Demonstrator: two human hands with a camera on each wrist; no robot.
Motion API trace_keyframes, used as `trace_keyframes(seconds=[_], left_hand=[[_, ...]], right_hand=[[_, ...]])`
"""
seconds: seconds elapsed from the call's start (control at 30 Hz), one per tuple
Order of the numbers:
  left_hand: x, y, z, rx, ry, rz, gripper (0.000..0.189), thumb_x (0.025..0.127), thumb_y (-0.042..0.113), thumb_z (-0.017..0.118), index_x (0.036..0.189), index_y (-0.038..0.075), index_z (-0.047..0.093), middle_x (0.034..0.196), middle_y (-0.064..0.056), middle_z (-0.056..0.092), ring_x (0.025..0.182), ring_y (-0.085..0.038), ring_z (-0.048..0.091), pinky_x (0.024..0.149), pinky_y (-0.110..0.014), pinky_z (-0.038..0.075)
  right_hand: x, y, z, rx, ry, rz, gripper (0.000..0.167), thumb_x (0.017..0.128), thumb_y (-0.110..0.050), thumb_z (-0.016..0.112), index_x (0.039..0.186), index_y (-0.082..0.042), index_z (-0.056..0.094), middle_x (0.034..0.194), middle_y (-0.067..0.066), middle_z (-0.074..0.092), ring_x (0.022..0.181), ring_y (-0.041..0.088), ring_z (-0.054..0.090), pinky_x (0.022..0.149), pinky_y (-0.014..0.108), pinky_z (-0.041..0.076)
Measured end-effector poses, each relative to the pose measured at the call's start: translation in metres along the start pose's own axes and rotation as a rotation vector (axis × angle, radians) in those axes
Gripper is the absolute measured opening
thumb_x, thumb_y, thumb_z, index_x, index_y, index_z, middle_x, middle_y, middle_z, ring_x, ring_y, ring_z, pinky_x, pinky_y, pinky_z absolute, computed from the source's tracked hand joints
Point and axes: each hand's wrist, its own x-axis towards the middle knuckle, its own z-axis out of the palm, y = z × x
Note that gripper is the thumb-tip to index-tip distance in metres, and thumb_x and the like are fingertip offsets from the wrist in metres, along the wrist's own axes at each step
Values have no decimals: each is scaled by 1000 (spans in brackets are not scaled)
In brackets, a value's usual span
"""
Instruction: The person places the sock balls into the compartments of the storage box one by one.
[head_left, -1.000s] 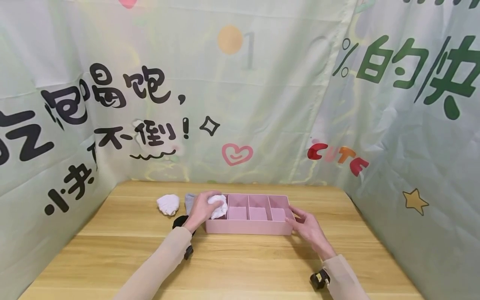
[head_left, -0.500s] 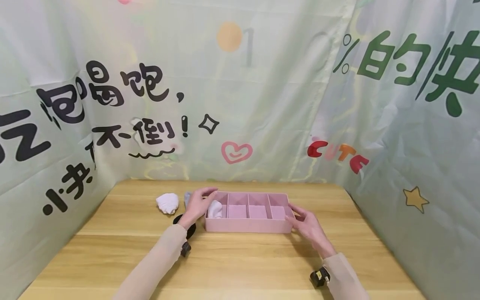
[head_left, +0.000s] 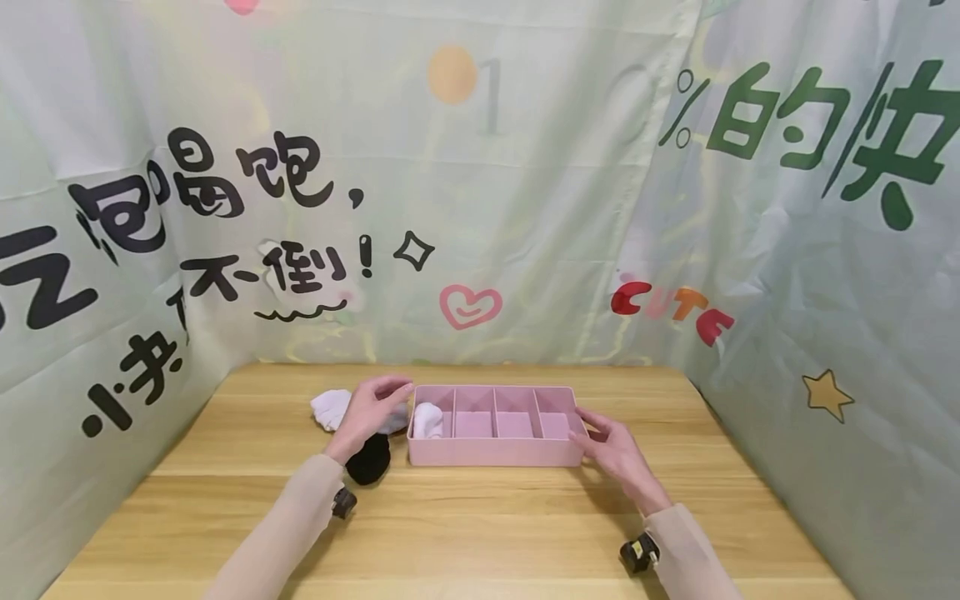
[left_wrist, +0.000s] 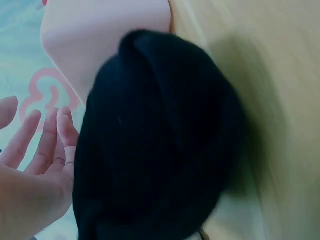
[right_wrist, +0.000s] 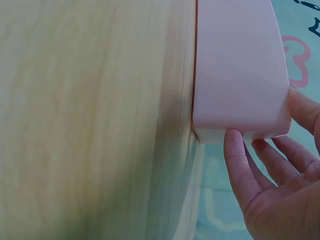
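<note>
A pink box (head_left: 495, 452) with a row of compartments sits on the table. My right hand (head_left: 617, 452) holds its right end, thumb at the front corner and fingertips against the end wall (right_wrist: 215, 135). In the leftmost compartment lies a balled white sock (head_left: 428, 421). My left hand (head_left: 367, 414) hovers just left of the box, fingers loosely extended and holding nothing. Under and beside it are a balled black sock (head_left: 369, 461), large in the left wrist view, a pale grey sock (head_left: 396, 421) mostly hidden by the hand, and another white bundle (head_left: 327, 407).
The wooden table (head_left: 480, 533) meets a printed fabric backdrop (head_left: 525, 208) at the back and both sides. Small black cameras are strapped at both wrists. The box's other compartments show bare pink floors.
My left hand has let go of the white sock in the leftmost compartment and moved left, out of the box, over the other bundles. My right hand has stayed on the box's right end.
</note>
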Motion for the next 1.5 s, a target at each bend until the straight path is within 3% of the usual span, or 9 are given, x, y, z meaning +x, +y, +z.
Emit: trace_keyframes(seconds=[0.07,0.33,0.53,0.67,0.8,0.93,1.1,1.5], left_hand=[[-3,-1,-5,-6,5,-9,31,94,30,67,117,11,71,115,-12,70,102,-20,66,87,-43,55],[-23,-5,-26,25,39,-107,38,93,29,69,121,4,68,118,-12,69,106,-18,62,87,-29,49],[-27,-12,-33,27,29,-85,37,92,20,70,124,1,66,121,-16,68,111,-25,62,87,-27,51],[-32,-18,-39,78,29,-69,41,90,18,72,127,2,64,128,-19,64,122,-34,56,95,-35,51],[-36,-20,-45,95,22,-81,42,87,13,74,126,1,64,131,-20,61,127,-39,50,106,-50,43],[-41,-23,-49,89,-63,-134,48,85,15,76,129,0,62,137,-21,57,133,-45,43,110,-57,35],[-46,-28,-53,75,-183,-184,57,81,19,80,132,2,59,143,-22,51,136,-46,38,109,-55,37],[-46,-38,-56,38,-285,-173,50,82,15,78,127,3,62,134,-21,57,128,-37,49,103,-46,43]], right_hand=[[0,-1,0,2,3,-1,57,95,-12,64,146,0,42,141,30,48,127,41,53,90,35,56],[-5,-1,7,6,3,1,57,95,-14,65,146,0,43,140,31,49,125,40,55,88,36,57],[-4,-2,4,-3,3,1,58,95,-13,65,147,-1,42,142,30,47,126,41,54,89,35,56],[-5,-2,2,-2,6,16,58,95,-13,64,147,-2,42,142,30,47,126,41,54,89,34,56],[-2,-2,0,2,11,5,57,95,-12,64,146,-1,43,141,31,48,125,41,54,87,34,57],[-2,-2,1,4,7,-2,57,95,-11,63,146,0,42,141,32,48,125,41,54,87,34,57],[-2,-1,4,8,12,15,56,94,-12,65,146,-1,43,141,30,49,125,40,55,89,36,56],[-5,-2,4,2,12,9,58,95,-14,65,146,0,42,141,31,48,126,41,53,90,39,56]])
